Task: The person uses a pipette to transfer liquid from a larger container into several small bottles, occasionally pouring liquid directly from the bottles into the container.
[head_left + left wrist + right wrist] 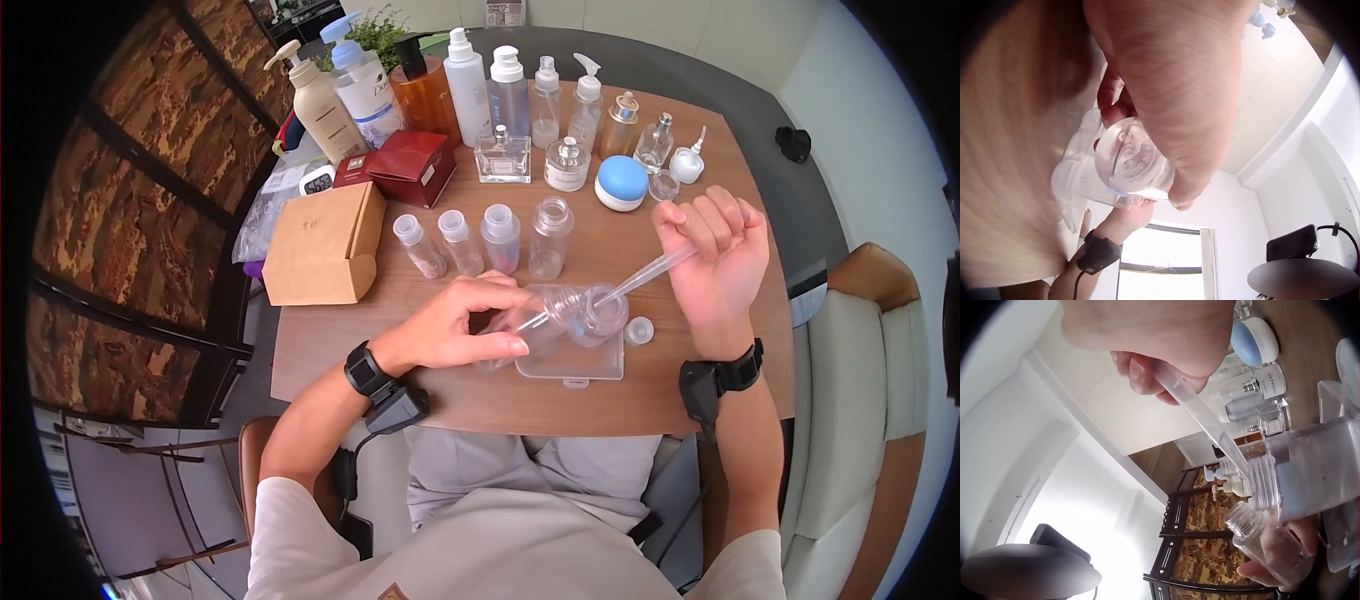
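My left hand (455, 322) grips a small clear bottle (1275, 550) by its body, tilted so that its neck points right. In the left wrist view the round base of this bottle (1130, 156) faces the camera. Beside its mouth stands a wider clear bottle (1319, 465) with a threaded, uncapped neck. A translucent plastic dropper (645, 277) is held in the curled fingers of my right hand (718, 255). It slants down to the left, its tip at the wider bottle's mouth. Under the bottles lies a clear plastic case (570, 365), and to its right a small cap (640, 331).
Behind the hands stand several small bottles, one of them an uncapped clear bottle (550, 238). A cardboard box (320, 245) and a dark red box (412, 165) sit at the left. Pump bottles, perfume bottles (503, 158) and a blue-lidded jar (621, 184) line the back.
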`<state>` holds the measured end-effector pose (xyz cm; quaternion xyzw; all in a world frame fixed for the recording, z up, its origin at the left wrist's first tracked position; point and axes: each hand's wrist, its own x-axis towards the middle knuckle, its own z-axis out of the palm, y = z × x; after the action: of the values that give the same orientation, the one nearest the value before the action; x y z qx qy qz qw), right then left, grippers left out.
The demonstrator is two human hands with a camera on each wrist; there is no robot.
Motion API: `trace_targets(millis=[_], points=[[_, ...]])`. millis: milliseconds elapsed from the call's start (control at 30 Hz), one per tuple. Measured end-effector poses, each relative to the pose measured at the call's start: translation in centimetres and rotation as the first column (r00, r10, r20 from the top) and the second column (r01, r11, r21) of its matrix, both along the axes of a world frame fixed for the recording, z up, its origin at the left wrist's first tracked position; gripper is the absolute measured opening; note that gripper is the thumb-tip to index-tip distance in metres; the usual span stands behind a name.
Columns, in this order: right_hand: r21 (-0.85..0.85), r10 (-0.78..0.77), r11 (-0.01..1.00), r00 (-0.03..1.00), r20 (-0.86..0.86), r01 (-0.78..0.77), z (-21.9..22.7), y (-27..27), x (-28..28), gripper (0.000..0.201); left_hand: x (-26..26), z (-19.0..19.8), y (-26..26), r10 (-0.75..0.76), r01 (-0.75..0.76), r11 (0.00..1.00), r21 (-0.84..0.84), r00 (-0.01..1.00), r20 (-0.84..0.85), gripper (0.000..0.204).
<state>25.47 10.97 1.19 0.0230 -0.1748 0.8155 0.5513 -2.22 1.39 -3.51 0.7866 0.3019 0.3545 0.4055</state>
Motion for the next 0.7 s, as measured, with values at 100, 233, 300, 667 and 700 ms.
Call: trace_targets(millis=[100,233,300,667,700], points=[[-0.001,0.004,1.0,1.0,-0.015,-0.004,-0.03,0.08,0.09,0.03,0.08,-0.11,0.07,-0.006,0.006,1.0,0.015,1.0,-0.006,0.042],[-0.007,-0.024,1.0,1.0,0.001,0.024,0.1,0.08,0.19,0.03,0.02,-0.33,0.02,0.003,-0.003,1.0,0.001,1.0,-0.019,0.044],[-0.012,-0.031,0.999,1.0,0.006,0.031,0.15,0.15,0.21,0.03,-0.04,-0.58,0.06,0.003,-0.003,1.0,0.006,1.0,-0.019,0.045],[-0.001,0.024,1.0,0.999,-0.034,-0.024,-0.22,0.55,0.42,0.029,-0.08,-0.43,0.04,-0.006,0.005,1.0,-0.021,0.999,-0.046,0.045],[-0.01,0.031,0.999,0.999,-0.034,-0.032,-0.32,0.57,0.4,0.029,-0.02,-0.48,0.02,0.004,-0.005,1.0,-0.012,0.999,-0.039,0.044]])
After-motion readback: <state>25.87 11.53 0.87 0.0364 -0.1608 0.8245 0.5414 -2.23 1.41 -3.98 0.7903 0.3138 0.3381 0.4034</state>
